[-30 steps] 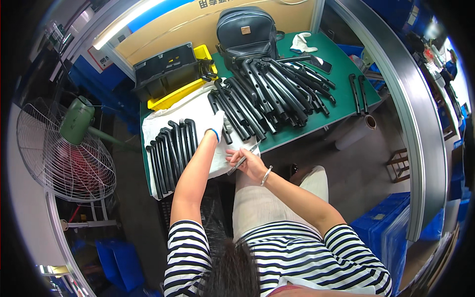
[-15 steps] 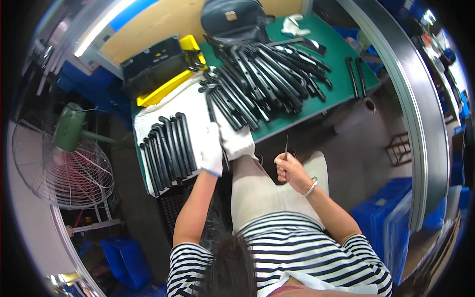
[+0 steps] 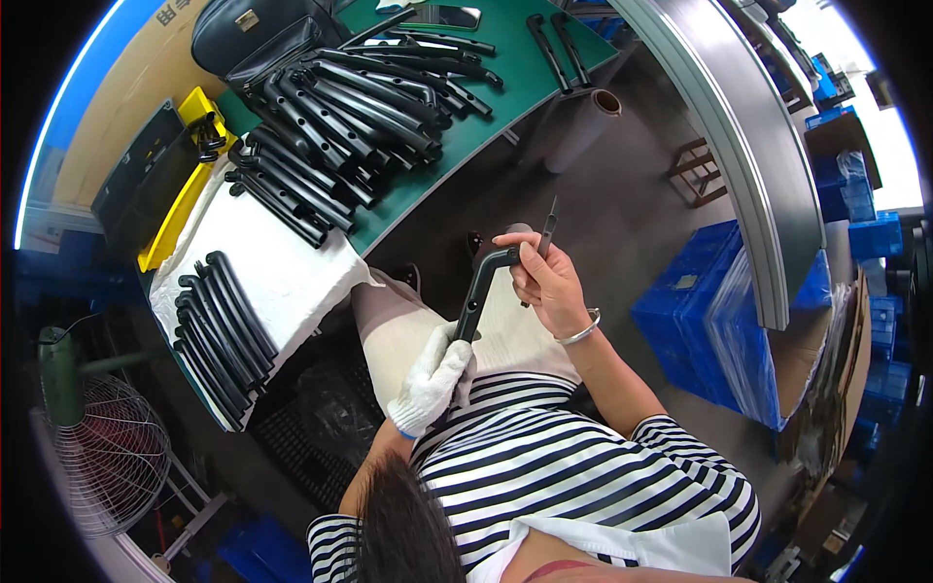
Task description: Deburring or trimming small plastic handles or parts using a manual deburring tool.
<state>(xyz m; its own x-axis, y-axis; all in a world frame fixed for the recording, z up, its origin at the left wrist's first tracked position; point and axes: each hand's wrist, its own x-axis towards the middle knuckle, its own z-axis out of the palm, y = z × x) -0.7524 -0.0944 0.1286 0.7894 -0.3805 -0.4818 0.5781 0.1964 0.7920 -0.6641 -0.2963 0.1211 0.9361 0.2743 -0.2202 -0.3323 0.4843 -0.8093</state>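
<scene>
My left hand (image 3: 433,377), in a white knit glove, is closed around the lower part of a black plastic tube (image 3: 474,296) with a bent upper end. The tube is held tilted over my lap. My bare right hand (image 3: 550,284) grips a slim knife (image 3: 551,222), its pointed blade upward. The right fingers also touch the tube's bent end. A row of similar black tubes (image 3: 222,316) lies on a white cloth (image 3: 292,282) at the left. A large pile of black tubes (image 3: 360,107) covers the middle of the green table (image 3: 418,204).
At the far left of the table are a yellow tray (image 3: 180,228), a dark box (image 3: 146,160) and a black backpack (image 3: 262,34). Two tubes (image 3: 559,53) lie by the right edge. A fan (image 3: 107,447) stands left; blue crates (image 3: 695,311) and a metal post (image 3: 748,185) are right.
My left hand has brought a tube from the table to my lap. My right hand, still with the knife, has come up to its bent end. The view has turned rightward.
</scene>
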